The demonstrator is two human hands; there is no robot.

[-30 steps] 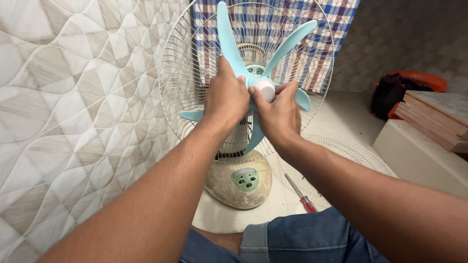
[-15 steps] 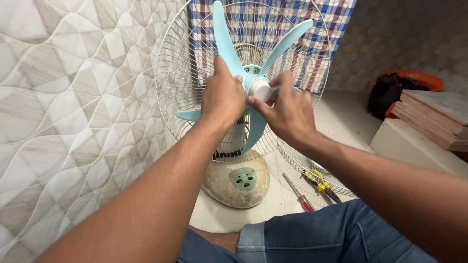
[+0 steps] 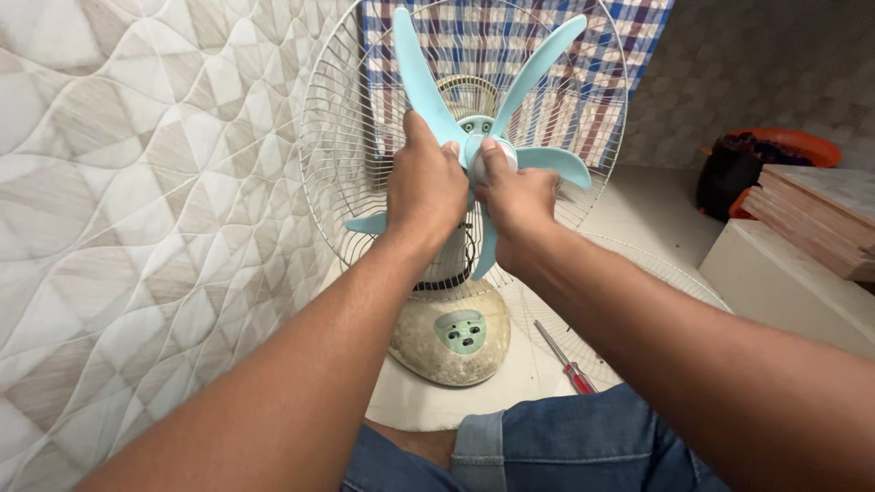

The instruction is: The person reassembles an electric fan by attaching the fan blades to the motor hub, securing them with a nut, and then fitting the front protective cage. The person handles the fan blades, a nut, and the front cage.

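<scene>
The right hand is closed round the white hub cap, thumb pressed over its front; the cap is found at about 11 o'clock from the knuckles and is touched directly. The left hand, at 9 o'clock of the cap, is clamped on the pale blue fan blade near its root. The cap's axis is pointed out of the rear wire guard toward the viewer. A red-handled screwdriver is seen at 5 o'clock, on the floor.
</scene>
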